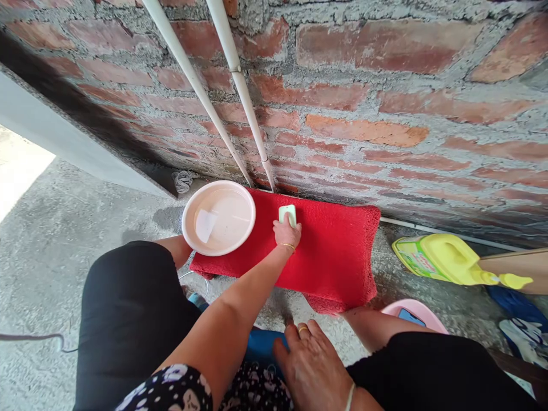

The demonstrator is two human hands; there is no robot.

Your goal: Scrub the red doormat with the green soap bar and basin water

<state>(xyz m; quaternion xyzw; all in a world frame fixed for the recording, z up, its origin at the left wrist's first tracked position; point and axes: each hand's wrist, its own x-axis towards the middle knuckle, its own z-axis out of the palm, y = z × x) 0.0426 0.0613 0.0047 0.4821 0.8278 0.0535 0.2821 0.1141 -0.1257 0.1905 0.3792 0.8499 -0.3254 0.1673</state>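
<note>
My left hand (286,233) reaches forward over a red cloth (329,245) with a shaggy edge. It grips a small pale green block (287,214) with rounded corners, which rests on the cloth; whether it is soap or a brush I cannot tell. Beside it, at the cloth's left end, stands a pale pink basin (250,224) of clear water with a white flat piece (205,225) in it. Back near my lap, my right hand (314,365) is open, palm down, fingers stretched out, holding nothing. Under the cloth the support is mostly hidden.
A brick wall (363,103) with two white pipes (246,97) rises behind the cloth. To the right lies a yellow pump bottle (449,260). A pink tub (428,317) holding a phone (411,317) sits by my right leg. A crumpled rag (184,181) lies near the wall.
</note>
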